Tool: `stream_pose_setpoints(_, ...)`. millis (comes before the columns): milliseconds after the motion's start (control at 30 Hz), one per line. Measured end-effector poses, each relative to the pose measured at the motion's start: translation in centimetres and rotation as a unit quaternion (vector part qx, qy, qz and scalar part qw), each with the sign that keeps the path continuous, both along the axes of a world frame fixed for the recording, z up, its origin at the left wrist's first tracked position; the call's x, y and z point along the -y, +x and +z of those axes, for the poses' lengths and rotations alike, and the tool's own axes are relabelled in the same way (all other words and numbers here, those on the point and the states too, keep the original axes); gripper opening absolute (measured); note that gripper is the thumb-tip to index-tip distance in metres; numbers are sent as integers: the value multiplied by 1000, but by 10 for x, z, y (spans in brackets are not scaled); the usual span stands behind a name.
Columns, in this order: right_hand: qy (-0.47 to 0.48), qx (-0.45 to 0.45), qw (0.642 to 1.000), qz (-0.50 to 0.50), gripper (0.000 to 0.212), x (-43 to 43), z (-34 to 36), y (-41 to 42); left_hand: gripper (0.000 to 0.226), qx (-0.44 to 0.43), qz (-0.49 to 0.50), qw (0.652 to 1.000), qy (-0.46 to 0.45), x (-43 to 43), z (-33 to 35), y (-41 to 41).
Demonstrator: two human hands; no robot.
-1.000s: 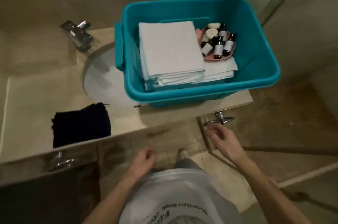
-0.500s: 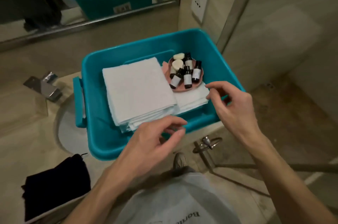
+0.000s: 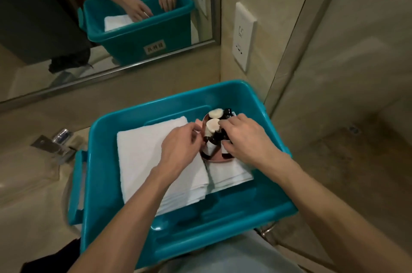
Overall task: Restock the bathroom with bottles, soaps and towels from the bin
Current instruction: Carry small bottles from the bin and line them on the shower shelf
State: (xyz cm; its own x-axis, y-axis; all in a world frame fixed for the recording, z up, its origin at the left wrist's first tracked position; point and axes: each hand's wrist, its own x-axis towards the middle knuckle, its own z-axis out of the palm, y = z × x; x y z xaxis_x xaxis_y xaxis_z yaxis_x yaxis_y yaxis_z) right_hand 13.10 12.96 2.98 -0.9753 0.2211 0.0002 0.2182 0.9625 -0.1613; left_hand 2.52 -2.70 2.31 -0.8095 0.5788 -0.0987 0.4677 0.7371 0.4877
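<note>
Head view: looking down into a bathroom corner, with a mirror (image 3: pixel 44 27) on the wall behind.
Surface: pale stone vanity (image 3: pixel 26 205) with a chrome faucet (image 3: pixel 53 143) at far left.
Dark cloth: folded at the near left edge (image 3: pixel 51 257).
Bin: teal plastic (image 3: pixel 102 161), sitting on the surface partly over the sink.
Towels: white, folded in stacks (image 3: pixel 145 161) across the bin's floor.
Left hand: over the towels (image 3: pixel 180 150), fingers curled, thumb and forefinger tips close together at the dish's left rim. I cannot tell whether they pinch it.
Dish: small and pink (image 3: pixel 217 159), resting on the right towel stack.
Soaps: two pale round ones (image 3: pixel 215 113) at the dish's far side.
Bottles: small dark ones with white labels (image 3: pixel 210 145), lying in the dish.
Right hand: over the dish (image 3: pixel 245 138), fingers curled round the bottles, thumb against one label.
Step in hand: probably lifting the toiletries out. Steady the dish by its rim, keep it level so the round soaps do not roll off, and clear the bin's wall before moving sideways.
</note>
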Motion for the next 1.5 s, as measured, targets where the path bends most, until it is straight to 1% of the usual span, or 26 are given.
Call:
stream_pose_setpoints(67,-1,10,1000,-9,43,-3,-5,-5,18,-28,-9,998,-60,-10,-6,-9)
stream_pose_setpoints(133,-19,30,999,-27,48,-4,-9,-5,18,-36,-12,995,-96,-18,-11,-15)
stream_pose_setpoints(233,-39,43,997,-50,50,-3,-14,-7,20,-71,-5,990,-118,-26,-17,-15)
stream_pose_setpoints(333,-60,50,995,-62,52,-1,-16,-9,30,-98,10,987,-129,-31,-20,-9)
stream_pose_setpoints(433,-70,48,994,-69,53,-3,-16,-10,35,-83,20,985,-148,-37,-20,-9)
stream_pose_setpoints(567,-75,44,994,-65,59,-4,-15,-9,32,-60,17,982,-177,-45,-17,-10)
stream_pose_setpoints(633,-85,39,994,-60,57,-5,-15,-9,32,-52,17,980,-191,-49,-15,-13)
stream_pose_setpoints(767,-120,36,990,-61,44,-8,-12,-8,36,-26,25,976,-217,-54,-13,-17)
stream_pose_setpoints(933,-145,46,986,-69,36,-7,-10,-4,41,-6,59,976,-209,-54,-12,-13)
stream_pose_setpoints(1133,-184,69,977,-79,35,-9,-1,-2,51,64,78,978,-184,-42,5,-20)
stream_pose_setpoints(1333,-225,61,968,-93,33,-11,5,-5,61,134,103,974,-152,-17,38,-19)
stream_pose_setpoints(1400,-249,46,962,-100,34,-12,4,-5,64,181,120,969,-121,-4,46,-13)
stream_pose_setpoints(1500,-300,19,946,-121,34,-14,5,-6,47,276,155,948,-38,15,51,-5)
